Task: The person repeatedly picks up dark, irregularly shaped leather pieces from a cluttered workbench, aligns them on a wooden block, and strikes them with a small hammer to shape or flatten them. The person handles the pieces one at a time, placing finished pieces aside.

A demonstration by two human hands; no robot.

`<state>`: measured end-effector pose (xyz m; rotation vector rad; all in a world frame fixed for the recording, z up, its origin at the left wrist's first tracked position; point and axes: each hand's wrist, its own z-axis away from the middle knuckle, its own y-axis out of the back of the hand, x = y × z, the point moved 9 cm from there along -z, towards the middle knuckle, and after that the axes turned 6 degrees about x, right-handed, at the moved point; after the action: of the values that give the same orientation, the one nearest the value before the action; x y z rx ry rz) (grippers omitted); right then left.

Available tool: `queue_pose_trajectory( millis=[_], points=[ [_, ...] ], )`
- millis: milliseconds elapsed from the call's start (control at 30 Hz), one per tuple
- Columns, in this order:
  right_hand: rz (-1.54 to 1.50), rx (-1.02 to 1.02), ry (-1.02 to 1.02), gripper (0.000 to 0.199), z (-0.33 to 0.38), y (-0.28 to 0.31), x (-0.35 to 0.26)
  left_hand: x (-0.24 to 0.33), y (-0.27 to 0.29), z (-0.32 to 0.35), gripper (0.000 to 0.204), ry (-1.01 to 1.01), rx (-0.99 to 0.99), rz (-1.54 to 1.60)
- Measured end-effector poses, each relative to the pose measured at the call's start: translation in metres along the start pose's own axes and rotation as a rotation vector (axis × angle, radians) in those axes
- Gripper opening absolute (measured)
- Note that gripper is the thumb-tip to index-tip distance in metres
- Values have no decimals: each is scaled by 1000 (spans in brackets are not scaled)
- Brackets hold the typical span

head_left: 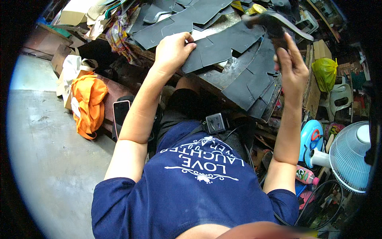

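My left hand (pixel 174 51) is closed, thumb against forefinger, at the left end of a black sheet piece (pixel 215 47) with notched edges. This piece lies on the low work table, in front of other cut black sheets. My right hand (pixel 292 67) is raised over the table's right side, fingers wrapped round the dark handle of a hammer (pixel 274 30). The hammer's head is smeared by motion, and its exact shape is hard to make out. Below it lie more notched black pieces (pixel 250 87), overlapping near the table's front edge.
Heaped black sheets (pixel 191 16) fill the table's far side, with a yellow roll (pixel 256 8) beyond. An orange cloth (pixel 88 101) and a phone (pixel 121 113) are at my left. At my right are a fan (pixel 350 155), a yellow-green bag (pixel 324 73) and a bottle (pixel 305 174).
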<state>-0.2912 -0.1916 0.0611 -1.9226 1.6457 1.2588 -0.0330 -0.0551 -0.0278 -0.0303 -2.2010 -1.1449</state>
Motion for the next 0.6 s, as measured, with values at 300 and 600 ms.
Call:
queue_pose_trajectory(
  millis=[300, 600],
  points=[
    [668, -202, 387, 38, -8, -78, 5, 13, -2, -6, 15, -72, 56, -59],
    [659, -289, 223, 37, 0, -82, 18, 15, -19, -16, 20, -113, 58, -41]
  ],
)
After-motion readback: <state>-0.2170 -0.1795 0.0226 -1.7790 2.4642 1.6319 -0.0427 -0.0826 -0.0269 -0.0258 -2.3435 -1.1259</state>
